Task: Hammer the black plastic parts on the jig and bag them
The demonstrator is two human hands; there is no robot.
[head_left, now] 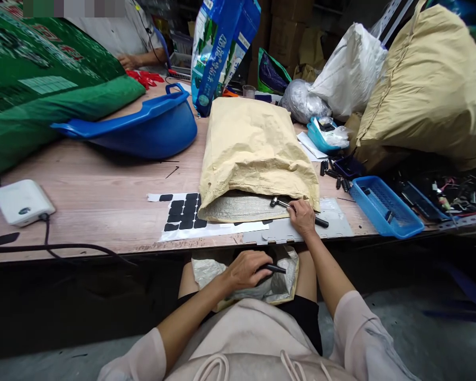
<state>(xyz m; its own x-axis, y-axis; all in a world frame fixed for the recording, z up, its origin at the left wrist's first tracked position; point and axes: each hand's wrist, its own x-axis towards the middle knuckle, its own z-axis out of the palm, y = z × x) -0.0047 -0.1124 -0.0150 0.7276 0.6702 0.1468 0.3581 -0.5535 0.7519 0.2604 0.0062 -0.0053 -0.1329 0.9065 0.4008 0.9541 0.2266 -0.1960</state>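
Observation:
My right hand (pixel 302 217) is closed around a slim metal rod with a small shiny head (pixel 274 202) and a black grip (pixel 321 223). It rests at the mouth of a tan paper sack (pixel 254 143) that lies on the table, its silvery lining showing. Lower down, over my lap, my left hand (pixel 249 269) is closed on a black handle-like piece (pixel 275 268); its other end is hidden by the fingers. Below that hand, a second sack with a silvery lining (pixel 291 264) lies open between my legs.
A white sheet with black rounded stickers (pixel 182 211) lies partly under the sack. To the right is a blue basket (pixel 384 206); to the left, a blue scoop-shaped basin (pixel 143 127) and a white box with a cable (pixel 24 202). Across the table sits another person (pixel 115 37).

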